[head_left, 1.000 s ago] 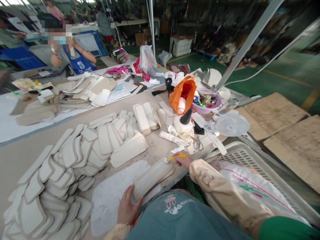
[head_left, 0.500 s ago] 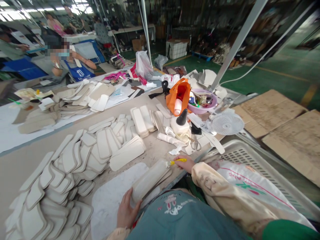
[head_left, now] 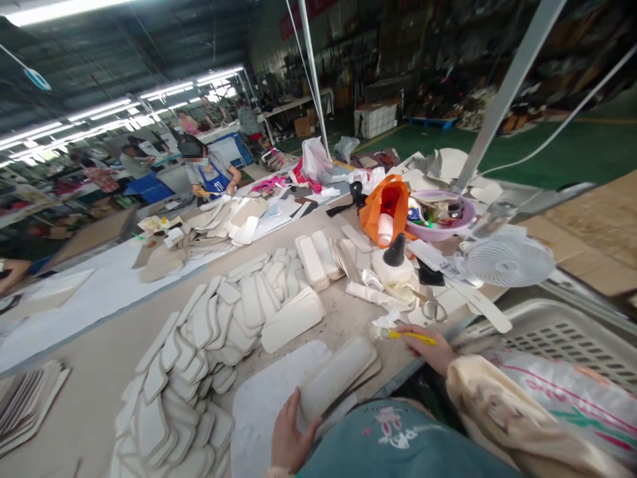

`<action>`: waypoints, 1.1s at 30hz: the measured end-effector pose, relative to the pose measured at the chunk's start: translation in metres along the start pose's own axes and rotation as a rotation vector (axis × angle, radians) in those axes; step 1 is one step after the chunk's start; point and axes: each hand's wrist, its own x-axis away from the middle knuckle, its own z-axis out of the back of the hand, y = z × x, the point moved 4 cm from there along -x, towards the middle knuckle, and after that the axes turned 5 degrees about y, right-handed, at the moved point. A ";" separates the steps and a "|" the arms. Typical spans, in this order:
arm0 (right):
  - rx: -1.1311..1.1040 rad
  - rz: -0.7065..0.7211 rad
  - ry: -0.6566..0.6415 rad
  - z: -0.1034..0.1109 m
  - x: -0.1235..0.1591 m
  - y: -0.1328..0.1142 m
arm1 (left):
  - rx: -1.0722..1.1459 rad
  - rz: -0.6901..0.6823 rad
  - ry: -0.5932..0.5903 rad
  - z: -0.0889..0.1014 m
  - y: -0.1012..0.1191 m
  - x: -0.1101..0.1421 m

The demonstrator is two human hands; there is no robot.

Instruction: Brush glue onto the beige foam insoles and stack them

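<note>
My left hand [head_left: 289, 440] grips the near end of a small stack of long off-white insole-shaped pieces [head_left: 338, 377], which rests on a white board [head_left: 266, 398] at the table's front edge. My right hand [head_left: 430, 346] is closed on a yellow-handled brush [head_left: 405, 336]; its bristle tip lies just past the stack's far end, near a scrap of white paper. A glue bottle with a black nozzle [head_left: 396, 261] stands a little beyond the brush, with scissors [head_left: 432, 308] beside it.
Many overlapping off-white pieces [head_left: 199, 358] cover the table to the left. An orange bag [head_left: 385, 202], a pink bowl [head_left: 438, 219] and a small white fan [head_left: 507, 260] stand at the right. A grey plastic crate [head_left: 572, 332] holds a printed sack. Another person [head_left: 209, 174] works at the far side.
The camera has tilted up and shifted, showing more of the hall. My right hand with the brush has moved slightly away from the stack's end; my left hand still holds the stack.
</note>
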 end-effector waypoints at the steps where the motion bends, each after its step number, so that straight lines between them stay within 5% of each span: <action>1: -0.037 0.010 0.031 0.008 0.001 0.001 | -0.002 0.017 0.011 0.003 -0.004 -0.004; 7: -0.129 0.035 0.164 0.019 0.020 0.024 | -0.125 -0.012 0.243 0.039 -0.024 -0.073; 15: -0.071 0.028 0.245 0.011 0.039 0.021 | -0.565 -0.165 0.027 0.038 -0.016 -0.173; 33: 0.022 0.009 0.263 0.021 0.045 0.034 | -0.679 -0.130 -0.010 0.027 -0.027 -0.189</action>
